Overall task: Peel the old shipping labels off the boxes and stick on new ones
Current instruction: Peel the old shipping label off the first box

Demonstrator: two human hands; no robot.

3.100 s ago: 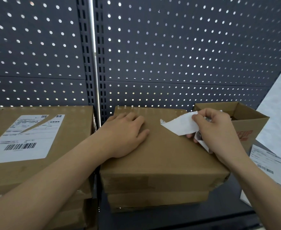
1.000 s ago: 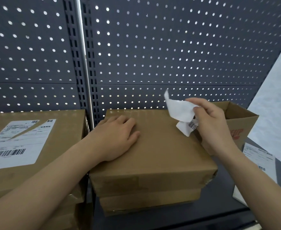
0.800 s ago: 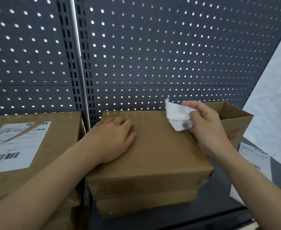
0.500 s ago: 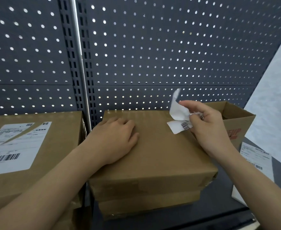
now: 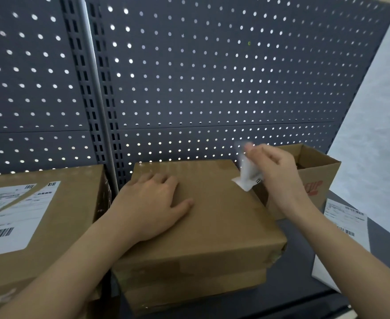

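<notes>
Pinching a crumpled label [image 5: 247,176], the right hand [image 5: 279,178] hovered by a corner of the box [image 5: 214,217]. Left hand [image 5: 152,208] lay flat — fingers relaxed — on top.

Dark grey pegboard panel [image 5: 212,77] upright behind and above right fingers [image 5: 266,155], light showing through holes. Slotted metal upright [image 5: 92,93] beyond left fingers [image 5: 159,180], up-left of them, splitting panel in two. Dark shelf surface [image 5: 297,249] below right fingers, nearer camera. Pale mottled wall [image 5: 373,111] well right of right fingers.
</notes>
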